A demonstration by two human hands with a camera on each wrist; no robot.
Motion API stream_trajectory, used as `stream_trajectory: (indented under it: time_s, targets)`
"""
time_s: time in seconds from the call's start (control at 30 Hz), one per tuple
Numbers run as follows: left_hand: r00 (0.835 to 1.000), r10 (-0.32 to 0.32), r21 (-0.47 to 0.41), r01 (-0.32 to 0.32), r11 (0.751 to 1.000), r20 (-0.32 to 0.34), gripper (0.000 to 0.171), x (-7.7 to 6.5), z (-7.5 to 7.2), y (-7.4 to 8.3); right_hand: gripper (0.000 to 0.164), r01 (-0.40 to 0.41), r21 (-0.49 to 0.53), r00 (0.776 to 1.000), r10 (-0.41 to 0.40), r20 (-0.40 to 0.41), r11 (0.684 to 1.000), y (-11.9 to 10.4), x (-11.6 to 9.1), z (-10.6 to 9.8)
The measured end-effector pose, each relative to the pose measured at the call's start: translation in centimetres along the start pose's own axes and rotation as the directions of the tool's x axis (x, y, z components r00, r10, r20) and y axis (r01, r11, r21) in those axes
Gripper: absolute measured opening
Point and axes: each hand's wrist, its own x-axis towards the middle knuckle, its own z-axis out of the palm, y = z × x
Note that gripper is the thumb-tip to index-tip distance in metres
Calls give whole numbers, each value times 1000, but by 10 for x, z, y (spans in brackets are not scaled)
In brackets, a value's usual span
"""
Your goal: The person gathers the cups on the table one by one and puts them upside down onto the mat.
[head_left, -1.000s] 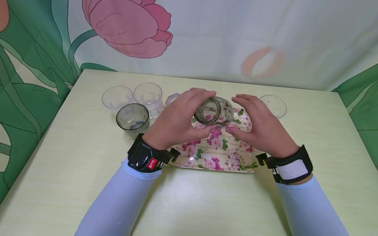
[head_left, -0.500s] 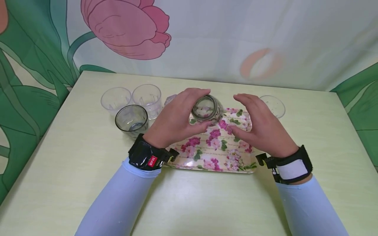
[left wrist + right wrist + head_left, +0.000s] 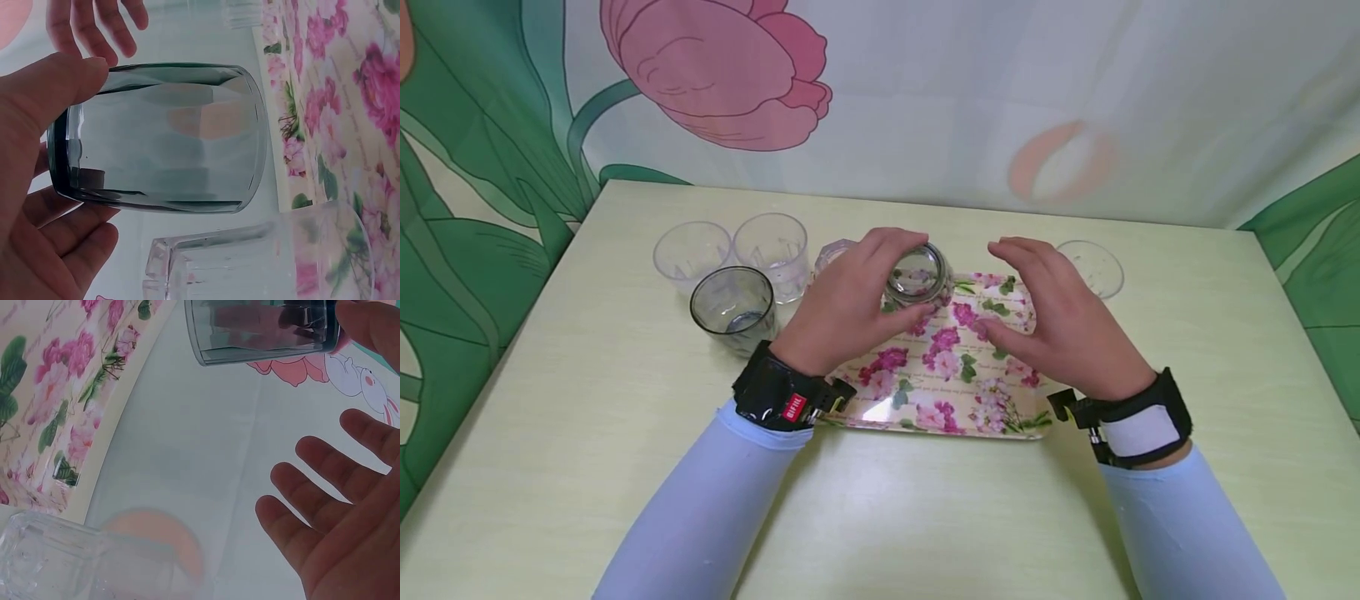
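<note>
My left hand grips a smoky grey drinking glass near its thick base. The left wrist view shows the same grey glass with thumb and fingers around the base end and its rim end toward the floral tray. It is turned base up, over the back part of the tray. My right hand hovers to the right of the glass, fingers spread and apart from it; in the right wrist view nothing lies between these fingers.
Two clear glasses and another smoky glass stand at the left. A faceted clear glass is partly hidden behind my left hand. Beyond my right hand, another clear glass stands. A printed curtain hangs behind the table.
The grey glass has swung from lying tilted between both hands to base up, shifting left and lower with my left hand. My right hand has stayed nearly still while the glass moved away from it.
</note>
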Motion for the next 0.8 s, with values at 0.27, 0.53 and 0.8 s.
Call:
stream_trajectory:
  time_s: [0.27, 0.53, 0.8]
  targets:
    - [999, -37, 46, 36, 998, 20, 72, 0, 2, -1, 80, 3, -8, 1000, -3, 2, 1000, 0, 0, 3]
    - [996, -70, 43, 68, 997, 49, 71, 1, 6, -3, 80, 2, -27, 1000, -2, 11, 1000, -1, -1, 3]
    - [997, -65, 59, 63, 996, 47, 71, 0, 10, -6, 78, -8, -33, 999, 9, 31, 999, 0, 0, 3]
